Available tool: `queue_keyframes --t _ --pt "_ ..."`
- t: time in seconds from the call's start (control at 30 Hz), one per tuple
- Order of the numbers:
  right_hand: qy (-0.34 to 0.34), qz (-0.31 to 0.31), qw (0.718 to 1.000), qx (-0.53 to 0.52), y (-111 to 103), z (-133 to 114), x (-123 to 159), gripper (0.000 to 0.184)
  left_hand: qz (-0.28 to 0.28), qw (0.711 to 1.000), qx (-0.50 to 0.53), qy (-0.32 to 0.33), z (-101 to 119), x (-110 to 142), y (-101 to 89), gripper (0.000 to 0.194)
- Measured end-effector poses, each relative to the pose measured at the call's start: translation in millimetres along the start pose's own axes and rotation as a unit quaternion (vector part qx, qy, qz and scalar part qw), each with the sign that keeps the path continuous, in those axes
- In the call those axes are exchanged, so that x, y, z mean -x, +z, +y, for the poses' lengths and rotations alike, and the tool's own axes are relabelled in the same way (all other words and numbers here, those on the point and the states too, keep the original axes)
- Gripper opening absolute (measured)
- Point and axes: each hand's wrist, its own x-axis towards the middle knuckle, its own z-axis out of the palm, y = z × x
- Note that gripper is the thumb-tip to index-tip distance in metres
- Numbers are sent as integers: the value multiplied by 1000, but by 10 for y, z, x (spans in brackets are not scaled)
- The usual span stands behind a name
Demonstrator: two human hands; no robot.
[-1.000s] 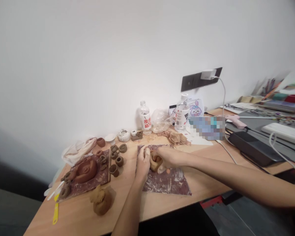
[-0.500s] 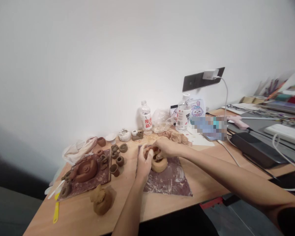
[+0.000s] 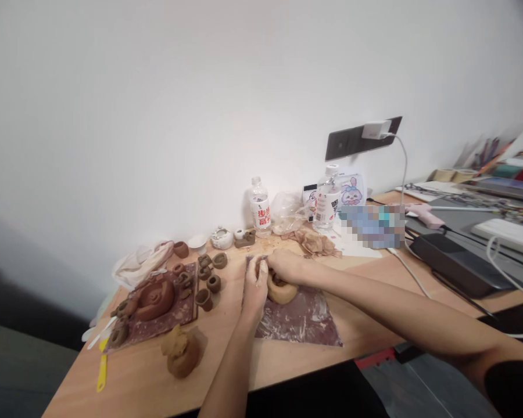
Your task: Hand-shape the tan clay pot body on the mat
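Note:
A yellowish-tan clay ring-shaped pot (image 3: 283, 295) sits on a dark, clay-smeared board (image 3: 294, 325) in front of me. My left hand (image 3: 257, 281) is closed on its left rim, fingers at the far side and thumb on top. Over the far rim bends my right hand (image 3: 286, 267), its fingers curled down at the opening and pressed to the clay. Its fingertips and most of the pot's inside are hidden. Left of the board stand several small brown clay pots (image 3: 204, 299). A lump of ochre clay (image 3: 182, 354) rests nearer the table's front edge.
A second board (image 3: 174, 322) at left carries a reddish clay piece (image 3: 154, 296). Behind stand two plastic bottles (image 3: 260, 209), a crumpled cloth (image 3: 318, 241) and a clear bag (image 3: 286, 213). A yellow tool (image 3: 101, 371) lies front left; cables and a black case (image 3: 459, 264) are at right.
My right hand has shifted slightly left, closer to my left hand, and covers more of the pot's opening. My left fingers have drawn closer together at the rim.

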Motion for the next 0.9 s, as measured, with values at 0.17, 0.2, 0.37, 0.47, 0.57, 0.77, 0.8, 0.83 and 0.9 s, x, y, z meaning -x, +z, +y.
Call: queue_keyframes --t 0.17,0.2,0.37,0.47,0.57,0.77,0.8,0.83,0.9 --pt "-41 -23 999 3 -72 29 32 24 19 1000 -5 1 -27 -18 -26 32" --pt "-49 -29 998 4 -81 32 36 26 24 1000 -5 0 -42 -25 -33 33" --pt "-57 -44 997 21 -67 23 27 20 43 999 4 -8 -127 -61 -44 35" --pt "-57 -44 997 35 -62 14 27 19 50 999 10 -13 -148 -71 -36 35" --pt "-72 -36 996 43 -78 7 29 23 58 998 16 -13 -136 -70 -36 33" --pt "-150 -31 988 33 -58 29 -25 22 71 997 31 -20 -90 -57 -48 29" --pt "-165 -33 985 29 -47 45 -33 21 73 996 36 -24 -87 -58 -49 29" --pt "-179 -34 983 25 -35 62 -38 20 76 996 41 -28 -86 -59 -49 29" --pt "-204 -29 978 14 -13 94 -42 20 84 994 53 -36 -89 -65 -51 28"
